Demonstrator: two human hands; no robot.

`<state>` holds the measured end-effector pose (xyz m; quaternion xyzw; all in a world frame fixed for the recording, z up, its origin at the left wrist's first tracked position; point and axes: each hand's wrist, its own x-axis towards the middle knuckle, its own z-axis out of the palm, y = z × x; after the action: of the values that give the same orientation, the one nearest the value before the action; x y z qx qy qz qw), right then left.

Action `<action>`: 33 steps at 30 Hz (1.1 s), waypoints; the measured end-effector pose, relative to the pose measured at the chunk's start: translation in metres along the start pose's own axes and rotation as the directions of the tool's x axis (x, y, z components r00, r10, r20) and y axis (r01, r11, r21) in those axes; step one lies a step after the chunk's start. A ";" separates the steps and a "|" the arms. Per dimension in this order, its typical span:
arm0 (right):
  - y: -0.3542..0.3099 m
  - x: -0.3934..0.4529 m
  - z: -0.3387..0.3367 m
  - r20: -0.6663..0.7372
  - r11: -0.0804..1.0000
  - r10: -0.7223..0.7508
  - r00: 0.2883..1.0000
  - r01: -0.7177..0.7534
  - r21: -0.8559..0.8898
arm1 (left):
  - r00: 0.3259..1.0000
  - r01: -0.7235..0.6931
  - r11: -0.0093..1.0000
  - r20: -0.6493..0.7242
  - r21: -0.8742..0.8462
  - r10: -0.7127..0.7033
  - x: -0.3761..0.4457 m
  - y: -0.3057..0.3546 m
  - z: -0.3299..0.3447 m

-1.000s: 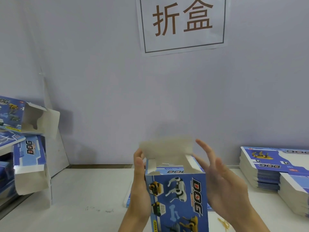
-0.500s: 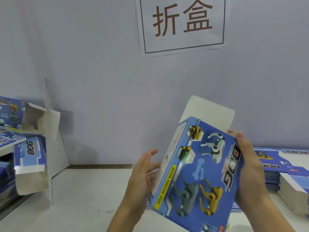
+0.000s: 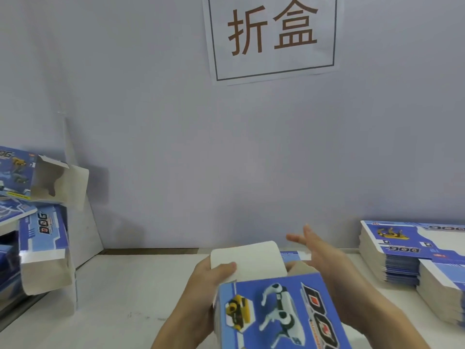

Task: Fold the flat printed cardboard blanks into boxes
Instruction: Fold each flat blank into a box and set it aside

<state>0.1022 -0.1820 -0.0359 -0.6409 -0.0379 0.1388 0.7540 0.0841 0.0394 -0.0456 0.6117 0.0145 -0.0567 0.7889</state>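
Observation:
A blue printed box point(image 3: 276, 313) with robot dog pictures is held low in the middle, its front face toward me. Its white top flap point(image 3: 249, 258) stands up at the far end. My left hand point(image 3: 201, 293) grips the box's left side, with the thumb pressing on the white flap. My right hand point(image 3: 327, 268) is at the box's right side with straight, spread fingers reaching past the top edge. Stacks of flat printed blanks point(image 3: 412, 250) lie at the right.
Several folded boxes point(image 3: 42, 230) are piled at the left, some with open white flaps. A white table point(image 3: 125, 298) runs under the hands. The grey wall carries a paper sign point(image 3: 271, 36) behind.
The box has come down from a tilted, raised pose to low in front of me. My left thumb now presses the top flap, and my right hand has opened its fingers.

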 end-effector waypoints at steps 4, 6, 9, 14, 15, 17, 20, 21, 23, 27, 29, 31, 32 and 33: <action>0.003 -0.004 0.006 -0.001 0.967 -0.027 1.000 0.026 -0.252 | 0.999 0.022 0.999 0.037 0.034 -0.024 0.000 -0.007 0.015; 0.002 -0.004 0.006 -0.043 0.969 -0.059 0.997 0.047 -0.241 | 1.000 -0.004 1.000 0.009 0.030 0.003 0.001 -0.008 0.019; 0.006 -0.001 0.006 -0.059 0.965 -0.107 0.992 0.090 -0.248 | 0.999 -0.046 0.996 0.016 0.072 0.045 0.002 -0.010 0.018; 0.005 -0.003 0.008 -0.003 0.970 -0.150 0.989 0.146 -0.195 | 0.995 -0.097 0.990 -0.002 0.106 0.098 0.003 -0.011 0.016; 0.005 -0.003 0.007 -0.009 0.972 -0.154 0.988 0.150 -0.181 | 0.994 -0.108 0.989 -0.005 0.097 0.109 0.002 -0.011 0.015; 0.005 -0.003 0.008 -0.017 0.975 -0.158 0.987 0.153 -0.163 | 0.991 -0.136 0.987 0.000 0.085 0.137 0.002 -0.010 0.015; 0.004 -0.006 0.008 -0.025 0.978 -0.159 0.987 0.154 -0.143 | 0.986 -0.165 0.984 0.003 0.073 0.165 -0.001 -0.008 0.016; 0.004 -0.006 0.008 -0.033 0.978 -0.158 0.987 0.152 -0.145 | 0.986 -0.169 0.984 0.005 0.059 0.169 -0.003 -0.006 0.017; 0.004 -0.004 0.007 -0.047 0.976 -0.149 0.988 0.139 -0.166 | 0.987 -0.162 0.986 0.009 0.043 0.161 -0.005 -0.005 0.019; 0.004 -0.001 0.007 -0.075 0.974 -0.132 0.988 0.115 -0.197 | 0.987 -0.158 0.985 -0.003 0.074 0.158 -0.004 -0.004 0.021; 0.002 -0.004 0.008 -0.060 0.975 -0.131 0.990 0.117 -0.188 | 0.989 -0.147 0.987 -0.011 0.059 0.148 -0.004 -0.004 0.022; 0.001 -0.006 0.006 -0.082 0.978 -0.158 0.984 0.144 -0.150 | 0.992 -0.123 0.992 0.007 0.018 0.122 -0.004 -0.004 0.024; 0.001 -0.007 0.005 -0.118 0.978 -0.182 0.976 0.168 -0.121 | 0.993 -0.121 0.993 0.019 0.008 0.121 -0.004 -0.004 0.024; 0.001 -0.008 0.002 -0.174 0.978 -0.205 0.963 0.195 -0.076 | 0.992 -0.121 0.993 0.034 0.010 0.121 -0.004 -0.004 0.024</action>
<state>0.0937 -0.1821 -0.0359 -0.6654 -0.0377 0.0018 0.7455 0.0788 0.0152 -0.0425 0.6150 -0.0360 -0.0191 0.7875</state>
